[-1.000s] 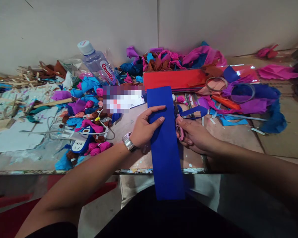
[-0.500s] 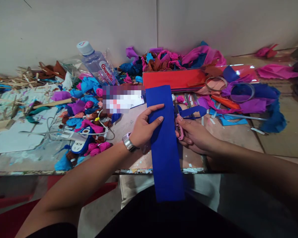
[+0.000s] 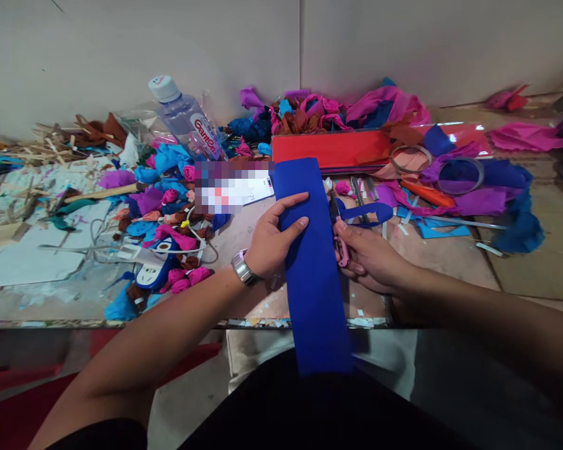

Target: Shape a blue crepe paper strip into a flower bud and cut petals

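A long dark-blue strip (image 3: 316, 294) runs from mid-table over the front edge toward my lap. My left hand (image 3: 274, 240) grips the strip near its upper part, with thumb and forefinger on top and the other fingers hidden beneath. Pink-handled scissors (image 3: 343, 250) are in my right hand (image 3: 368, 253), their blades pointing away from me along the strip's right edge. Just beyond my right hand lies a loose blue cut piece (image 3: 378, 213). A phone (image 3: 258, 189), partly blurred out, rests left of the strip.
A clear bottle (image 3: 190, 125) stands at the back left. Crumpled coloured paper (image 3: 169, 159), a cable and a blue-white power socket (image 3: 156, 265) lie to the left. Behind is a red sheet pack (image 3: 328, 149). Tape rings (image 3: 460, 176) sit among paper at the right.
The view has shifted slightly. The upper end of the blue strip has moved a little left relative to the table; both hands keep nearly the same hold.
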`<state>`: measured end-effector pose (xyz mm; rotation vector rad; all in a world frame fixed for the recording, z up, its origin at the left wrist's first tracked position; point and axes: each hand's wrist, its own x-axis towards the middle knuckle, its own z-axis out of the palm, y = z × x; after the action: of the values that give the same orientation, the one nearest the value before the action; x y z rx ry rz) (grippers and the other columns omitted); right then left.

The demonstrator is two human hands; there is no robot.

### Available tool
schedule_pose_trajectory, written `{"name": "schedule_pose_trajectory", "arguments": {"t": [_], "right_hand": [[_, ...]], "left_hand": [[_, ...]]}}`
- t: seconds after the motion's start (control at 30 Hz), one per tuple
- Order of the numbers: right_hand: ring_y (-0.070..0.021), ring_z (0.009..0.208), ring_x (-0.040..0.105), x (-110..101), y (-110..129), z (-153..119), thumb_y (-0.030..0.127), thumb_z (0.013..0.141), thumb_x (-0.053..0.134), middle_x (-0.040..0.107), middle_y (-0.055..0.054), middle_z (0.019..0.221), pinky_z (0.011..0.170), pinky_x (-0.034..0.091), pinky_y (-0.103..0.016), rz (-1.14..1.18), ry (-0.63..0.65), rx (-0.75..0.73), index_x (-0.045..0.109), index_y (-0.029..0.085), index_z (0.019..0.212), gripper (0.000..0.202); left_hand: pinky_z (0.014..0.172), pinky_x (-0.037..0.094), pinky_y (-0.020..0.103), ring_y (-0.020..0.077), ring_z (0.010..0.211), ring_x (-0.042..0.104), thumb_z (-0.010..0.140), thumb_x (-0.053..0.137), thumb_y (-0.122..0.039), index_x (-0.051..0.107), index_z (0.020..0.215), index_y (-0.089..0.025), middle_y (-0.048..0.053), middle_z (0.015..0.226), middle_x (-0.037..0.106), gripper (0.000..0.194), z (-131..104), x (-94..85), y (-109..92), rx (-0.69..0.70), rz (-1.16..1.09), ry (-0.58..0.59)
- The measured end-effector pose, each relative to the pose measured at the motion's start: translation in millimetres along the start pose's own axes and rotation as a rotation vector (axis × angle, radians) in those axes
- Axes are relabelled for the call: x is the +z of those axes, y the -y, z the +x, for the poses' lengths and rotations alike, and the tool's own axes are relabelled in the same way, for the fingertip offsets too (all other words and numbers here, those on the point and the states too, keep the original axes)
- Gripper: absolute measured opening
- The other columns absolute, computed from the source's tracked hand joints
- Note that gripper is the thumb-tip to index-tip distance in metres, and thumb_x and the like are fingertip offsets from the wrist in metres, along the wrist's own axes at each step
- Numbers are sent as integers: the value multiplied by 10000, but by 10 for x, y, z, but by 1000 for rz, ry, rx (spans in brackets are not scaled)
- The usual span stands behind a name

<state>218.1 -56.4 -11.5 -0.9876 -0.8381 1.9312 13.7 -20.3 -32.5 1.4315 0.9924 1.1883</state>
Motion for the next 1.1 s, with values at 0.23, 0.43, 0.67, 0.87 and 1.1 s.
{"name": "schedule_pose_trajectory", "arguments": {"t": [0.23,0.43,0.67,0.87,1.1], "right_hand": [[-16,324,299,6,0,5,603,822,845,645,28,561,340,241,-172,-4,5,10,594,173,756,501],[-17,320,301,7,9,-3,600,841,830,657,22,571,339,236,-172,-5,10,9,603,173,778,488],[-18,324,289,18,25,-10,608,825,840,650,23,564,341,229,-181,-21,13,7,595,174,758,503],[-22,320,287,13,22,-11,615,801,855,651,27,551,343,227,-179,-4,11,17,603,182,787,502],[-21,324,287,9,17,-3,603,829,836,643,25,553,345,231,-184,-16,2,14,604,178,777,487]], "left_hand": [[1169,538,475,256,1307,677,918,789,-393,658,1369,-242,93,1446,689,494,3,-14,3,14,9,6],[1162,542,469,251,1271,696,908,800,-399,672,1362,-247,85,1415,710,495,1,-14,10,9,-4,2],[1176,531,487,260,1294,684,906,797,-410,669,1370,-257,81,1427,704,505,-2,-9,15,0,-8,9],[1191,521,500,271,1314,675,898,804,-390,672,1362,-239,87,1432,700,506,-6,5,14,-30,-39,21],[1172,539,495,266,1302,681,900,798,-386,669,1361,-247,86,1425,705,499,-14,13,5,-32,-48,17]]}}
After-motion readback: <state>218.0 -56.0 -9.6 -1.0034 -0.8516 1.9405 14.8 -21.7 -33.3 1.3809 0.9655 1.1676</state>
